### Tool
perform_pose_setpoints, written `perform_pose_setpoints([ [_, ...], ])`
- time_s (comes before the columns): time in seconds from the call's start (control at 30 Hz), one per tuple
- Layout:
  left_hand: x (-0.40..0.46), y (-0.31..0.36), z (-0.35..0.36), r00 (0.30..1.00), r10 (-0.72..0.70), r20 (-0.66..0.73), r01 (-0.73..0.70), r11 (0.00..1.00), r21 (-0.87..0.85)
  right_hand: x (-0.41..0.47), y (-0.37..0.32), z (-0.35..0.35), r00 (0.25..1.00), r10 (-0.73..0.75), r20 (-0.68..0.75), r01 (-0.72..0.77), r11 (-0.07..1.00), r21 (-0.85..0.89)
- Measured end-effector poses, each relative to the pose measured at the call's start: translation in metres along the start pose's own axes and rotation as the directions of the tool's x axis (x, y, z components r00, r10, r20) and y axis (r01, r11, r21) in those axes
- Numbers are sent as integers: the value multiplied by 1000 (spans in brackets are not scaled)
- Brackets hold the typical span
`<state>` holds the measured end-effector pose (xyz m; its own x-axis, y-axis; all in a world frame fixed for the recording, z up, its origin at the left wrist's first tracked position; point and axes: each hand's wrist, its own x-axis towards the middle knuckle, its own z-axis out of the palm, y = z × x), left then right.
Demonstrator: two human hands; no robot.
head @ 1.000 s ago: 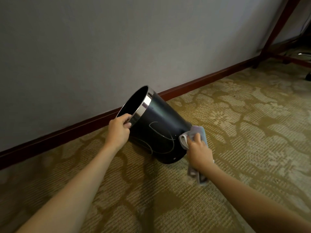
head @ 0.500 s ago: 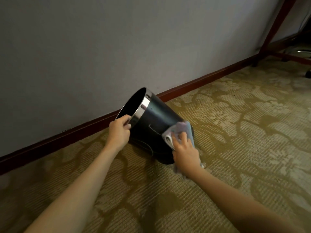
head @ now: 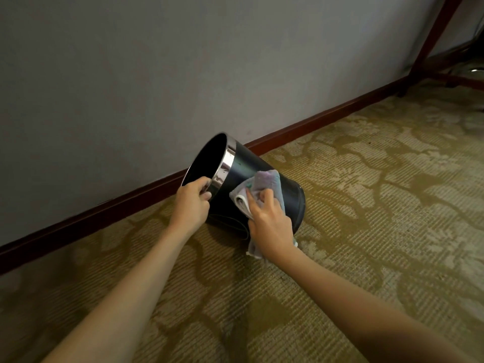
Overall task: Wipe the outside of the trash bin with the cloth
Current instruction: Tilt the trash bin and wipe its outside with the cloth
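A black round trash bin (head: 246, 166) with a chrome band at its rim is tilted toward the wall, its base edge on the carpet and its opening facing up-left. My left hand (head: 192, 203) grips the near part of the rim. A pale grey-lilac cloth (head: 264, 180) lies on the bin's side wall, and my right hand (head: 269, 221) holds it pressed there, fingers curled over the fabric. A tail of the cloth hangs below my right wrist. The bin's far side is hidden.
A grey wall (head: 183, 61) with a dark red baseboard (head: 314, 121) runs just behind the bin. Patterned olive carpet (head: 366, 192) covers the floor. A dark red furniture leg (head: 434, 32) and a chair base stand at the far right.
My right hand slid the cloth from the bin's base end up along its side toward the rim. The left hand kept its grip on the rim and the bin stayed tilted.
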<state>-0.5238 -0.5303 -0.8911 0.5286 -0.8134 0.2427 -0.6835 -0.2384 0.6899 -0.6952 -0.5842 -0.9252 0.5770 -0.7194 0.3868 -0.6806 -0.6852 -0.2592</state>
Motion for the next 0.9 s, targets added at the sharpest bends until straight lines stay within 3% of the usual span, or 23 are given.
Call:
perform_pose_setpoints([
  [0.17,3,5,-1,1000,9,20,-9,999,-33,-24,44,10,984,-171,54,178,966,-187],
  [0.4,8,9,1,1000,2,19,-1,1000,-30,-53,101,24,943,231,238,-193,966,-173],
  [0.5,5,12,6,1000,12,28,-11,1000,-25,-42,88,24,896,381,225,-385,922,-28],
  [0.57,2,16,9,999,35,29,-34,999,-27,-27,69,18,900,397,181,-421,899,119],
  [0.7,-3,26,18,994,99,42,-99,995,-19,7,32,-3,966,257,-37,-239,934,265],
  [0.8,-1,29,22,995,90,41,-90,996,-10,12,23,-10,988,71,-133,-45,980,193],
  [0.9,1,26,20,994,91,56,-88,995,-53,-7,40,-3,995,-64,-76,68,996,49],
])
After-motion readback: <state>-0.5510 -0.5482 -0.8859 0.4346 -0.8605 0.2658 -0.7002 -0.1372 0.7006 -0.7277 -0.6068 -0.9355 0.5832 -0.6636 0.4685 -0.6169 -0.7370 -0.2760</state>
